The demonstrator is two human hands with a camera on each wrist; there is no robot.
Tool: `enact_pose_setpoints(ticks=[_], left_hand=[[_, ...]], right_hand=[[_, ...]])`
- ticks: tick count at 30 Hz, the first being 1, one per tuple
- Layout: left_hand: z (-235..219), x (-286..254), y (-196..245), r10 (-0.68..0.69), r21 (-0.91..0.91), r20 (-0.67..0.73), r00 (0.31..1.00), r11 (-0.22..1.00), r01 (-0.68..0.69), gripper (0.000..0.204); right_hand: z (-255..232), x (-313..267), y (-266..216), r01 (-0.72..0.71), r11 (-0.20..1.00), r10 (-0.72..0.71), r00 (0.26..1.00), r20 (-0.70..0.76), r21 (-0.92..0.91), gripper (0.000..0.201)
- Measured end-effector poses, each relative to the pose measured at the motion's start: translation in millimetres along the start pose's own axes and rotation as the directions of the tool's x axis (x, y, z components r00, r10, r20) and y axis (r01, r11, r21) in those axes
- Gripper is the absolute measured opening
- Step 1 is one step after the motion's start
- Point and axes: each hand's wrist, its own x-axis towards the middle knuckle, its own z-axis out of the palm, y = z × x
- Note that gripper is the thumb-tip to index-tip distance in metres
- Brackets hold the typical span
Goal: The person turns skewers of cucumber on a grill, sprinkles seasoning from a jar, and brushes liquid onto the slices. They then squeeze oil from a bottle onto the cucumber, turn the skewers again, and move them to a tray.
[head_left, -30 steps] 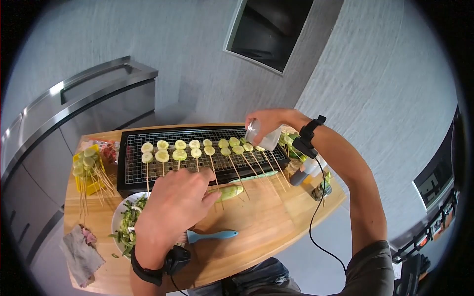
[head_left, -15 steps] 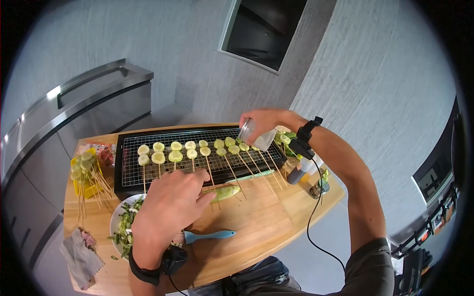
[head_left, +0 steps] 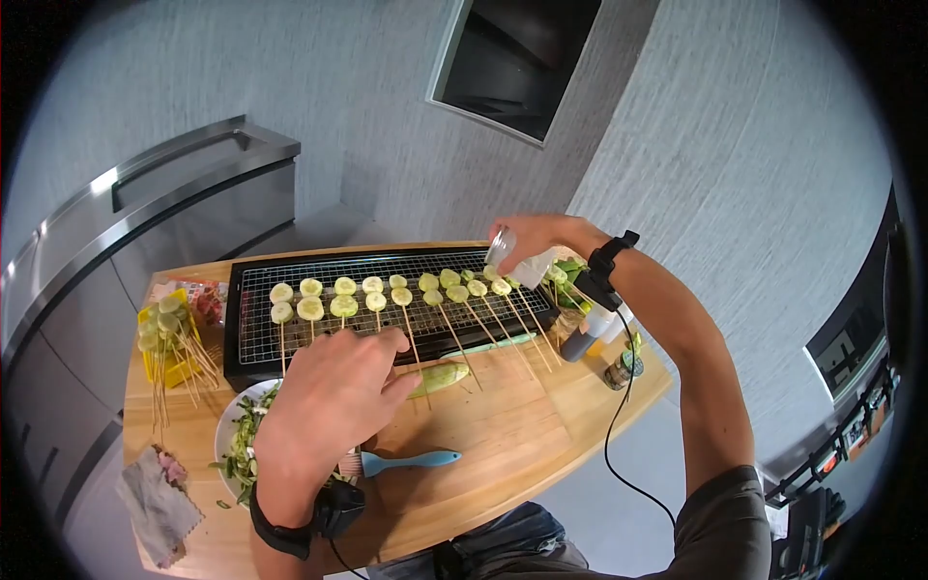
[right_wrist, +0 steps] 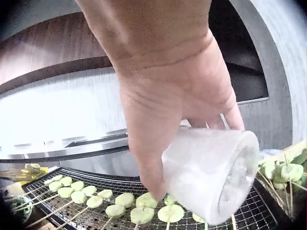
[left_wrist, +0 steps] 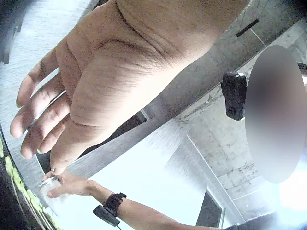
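My right hand (head_left: 532, 238) grips a clear jar (right_wrist: 206, 167) with a whitish inside, tipped on its side over the right end of the grill. Beneath it, several skewers of cucumber slices (head_left: 344, 305) lie in a row on the wire rack of the black grill (head_left: 237, 348), sticks pointing toward me. My left hand (head_left: 333, 391) hangs over the front of the grill, palm down, holding nothing. Its fingers look loosely extended in the left wrist view. A pale green vegetable piece (head_left: 443, 378) lies on the table just right of that hand.
A white bowl (head_left: 223, 425) of green trimmings stands front left, near a blue-handled brush (head_left: 416, 459). At the left are a yellow tray (head_left: 155, 360) of skewers and a grey cloth (head_left: 159, 503). Bottles (head_left: 580, 343) and a spice jar (head_left: 623, 369) stand at the right.
The jar in my right hand shifted slightly left, then back right over the last skewers. My left hand stays in about the same place, and the skewers have not moved.
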Motion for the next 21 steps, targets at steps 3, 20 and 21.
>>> enact_pose_setpoints(ticks=[3, 20, 21], left_hand=[[0.4, -1.5, -2.3, 0.017, -0.03, -0.009, 1.0, 0.999, -0.017, 0.027], [1.5, 0.0, -4.8, 0.011, -0.001, -0.035, 0.999, 1.0, -0.011, 0.028], [1.4, 0.0, -4.6, 0.006, -0.007, -0.037, 0.999, 1.0, -0.007, 0.028]], right_hand=[[-1.5, 1.9, 1.1, -0.009, 1.0, 0.009, 1.0, -0.018, -0.023, 0.085], [0.3, 1.4, 3.7, 0.004, 0.999, -0.004, 1.0, -0.014, -0.039, 0.079], [0.6, 2.1, 5.6, -0.024, 1.0, 0.025, 1.0, 0.013, -0.019, 0.079]])
